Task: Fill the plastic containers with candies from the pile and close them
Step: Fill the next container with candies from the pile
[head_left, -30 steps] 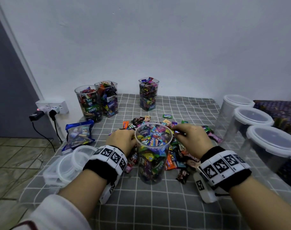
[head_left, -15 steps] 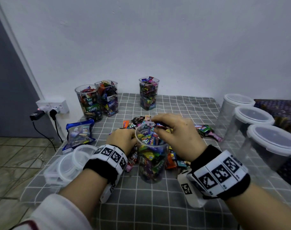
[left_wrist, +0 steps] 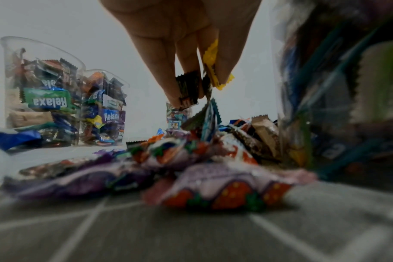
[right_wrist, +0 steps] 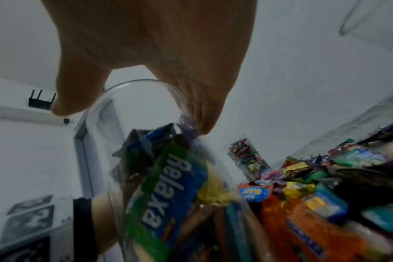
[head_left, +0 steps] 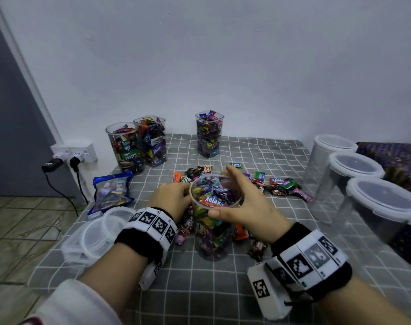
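Observation:
A clear plastic container (head_left: pixel 213 233), nearly full of wrapped candies, stands at the middle of the grey checked cloth. My right hand (head_left: pixel 230 195) grips its rim (right_wrist: pixel 132 83), thumb on the near side and fingers over the far side. Just left of the container, my left hand (head_left: pixel 184 192) is down in the candy pile (head_left: pixel 278 184). In the left wrist view its fingers (left_wrist: pixel 175 85) pinch a few candies, a dark wrapper (left_wrist: pixel 188 88) and a yellow one (left_wrist: pixel 213 67). More loose candies (left_wrist: pixel 213 177) lie around the container's base.
Three filled, lidless containers (head_left: pixel 127 148) (head_left: pixel 153 141) (head_left: pixel 209 137) stand at the back. Three empty lidded containers (head_left: pixel 382 207) line the right edge. Loose lids (head_left: pixel 99 233) and a blue candy bag (head_left: pixel 112 191) lie left. A wall socket (head_left: pixel 73 153) with plugs is beyond.
My right hand rose from the pile on the right, passed over the container's mouth, and now grips its rim. The left hand has stayed in the pile.

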The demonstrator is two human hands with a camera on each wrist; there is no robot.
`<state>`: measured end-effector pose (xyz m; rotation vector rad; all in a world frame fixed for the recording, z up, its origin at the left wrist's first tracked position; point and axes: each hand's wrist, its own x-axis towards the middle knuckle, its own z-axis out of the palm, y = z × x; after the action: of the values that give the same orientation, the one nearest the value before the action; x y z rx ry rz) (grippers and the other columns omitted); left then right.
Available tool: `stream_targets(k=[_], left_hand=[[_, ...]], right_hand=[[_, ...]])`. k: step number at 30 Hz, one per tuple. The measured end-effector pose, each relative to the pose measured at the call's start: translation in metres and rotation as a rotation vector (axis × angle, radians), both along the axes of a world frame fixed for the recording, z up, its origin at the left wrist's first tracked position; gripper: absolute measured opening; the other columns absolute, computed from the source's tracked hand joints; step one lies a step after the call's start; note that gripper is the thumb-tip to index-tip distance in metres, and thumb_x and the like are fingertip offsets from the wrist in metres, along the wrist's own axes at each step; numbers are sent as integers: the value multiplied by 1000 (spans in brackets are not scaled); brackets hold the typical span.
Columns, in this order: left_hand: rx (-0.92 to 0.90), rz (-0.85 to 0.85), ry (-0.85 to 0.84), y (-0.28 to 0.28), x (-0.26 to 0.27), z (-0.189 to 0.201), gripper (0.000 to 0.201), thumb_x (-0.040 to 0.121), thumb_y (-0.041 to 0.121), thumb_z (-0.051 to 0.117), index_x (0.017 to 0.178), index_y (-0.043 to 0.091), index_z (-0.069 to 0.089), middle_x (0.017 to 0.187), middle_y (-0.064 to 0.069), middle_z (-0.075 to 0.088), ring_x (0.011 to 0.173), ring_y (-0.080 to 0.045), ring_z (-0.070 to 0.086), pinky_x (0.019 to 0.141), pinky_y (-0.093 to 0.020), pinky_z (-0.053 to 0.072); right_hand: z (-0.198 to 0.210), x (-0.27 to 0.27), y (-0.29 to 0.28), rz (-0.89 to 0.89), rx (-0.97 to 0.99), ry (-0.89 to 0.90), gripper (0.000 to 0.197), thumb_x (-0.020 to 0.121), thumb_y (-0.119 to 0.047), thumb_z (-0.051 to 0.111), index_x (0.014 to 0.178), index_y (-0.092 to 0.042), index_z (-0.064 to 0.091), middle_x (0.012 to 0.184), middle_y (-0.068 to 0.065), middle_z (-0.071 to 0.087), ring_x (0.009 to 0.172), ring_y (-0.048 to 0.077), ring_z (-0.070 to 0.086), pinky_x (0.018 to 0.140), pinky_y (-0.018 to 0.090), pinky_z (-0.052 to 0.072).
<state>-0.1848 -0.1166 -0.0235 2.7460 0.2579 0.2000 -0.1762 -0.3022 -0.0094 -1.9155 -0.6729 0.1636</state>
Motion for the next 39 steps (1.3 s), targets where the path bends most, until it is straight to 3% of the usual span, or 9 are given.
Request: stream_targets(k=[7,12,18,21,27,30,32,35,39], left_hand=[[-372,46,-366,11,-10,6,22,86,25,65,107,21,72,92,-4,73,87,-20,65,79,-39,52],[-553,-2,-545,9,-18,32,21,84,17,68,104,21,72,85,7,71,84,-11,66,84,-36,55],[-522,-218,-462,-14,-33,57,20,82,19,69,94,34,71,82,19,69,77,4,64,73,-16,52],[-389,-260,-410,-24,-35,56,19,82,28,70,101,33,72,81,14,71,76,1,65,73,-23,52],[-212,-240,-396,-29,-39,57,26,81,34,69,107,40,69,87,12,72,79,-2,62,73,-22,47],[-179,-226,-377,-30,-40,57,35,81,38,68,115,40,64,103,12,71,92,-4,63,83,-24,48],[-167,-218,-379,-31,-41,57,38,81,39,67,118,42,61,104,12,71,88,-2,62,82,-23,48],[-232,-218,-397,-31,-40,54,36,82,38,66,117,41,62,98,12,71,78,0,61,79,-24,50],[-504,-201,-463,-27,-37,51,24,85,25,66,104,39,67,93,19,69,82,2,65,80,-25,54]], right_hand=[[-10,-1,0,-18,57,52,101,58,-35,86,141,-20,30,129,-7,49,121,2,46,104,21,36],[-10,-1,0,-12,81,50,91,64,-24,83,138,-20,31,127,-9,49,116,-2,46,95,7,35],[-10,-3,-1,-9,97,41,86,66,-23,83,135,-24,31,121,-15,49,111,-12,45,87,0,35],[-10,-4,-1,-4,117,37,79,68,-20,83,130,-28,34,116,-22,49,106,-19,46,85,-1,35],[-13,-3,1,-2,125,16,88,58,-40,81,133,-24,38,124,-12,55,119,-2,49,101,19,39],[-14,-3,0,-10,123,32,80,65,-26,85,128,-30,36,121,-19,52,115,-12,46,95,8,37],[-13,-4,0,-9,117,36,77,68,-19,83,127,-31,34,118,-23,50,112,-17,45,91,3,36],[-12,-5,0,-14,115,38,81,68,-22,83,133,-26,34,122,-20,50,117,-10,45,95,10,36],[-12,-6,0,-21,101,43,87,67,-24,83,137,-23,32,127,-13,48,120,-4,44,98,14,35]])
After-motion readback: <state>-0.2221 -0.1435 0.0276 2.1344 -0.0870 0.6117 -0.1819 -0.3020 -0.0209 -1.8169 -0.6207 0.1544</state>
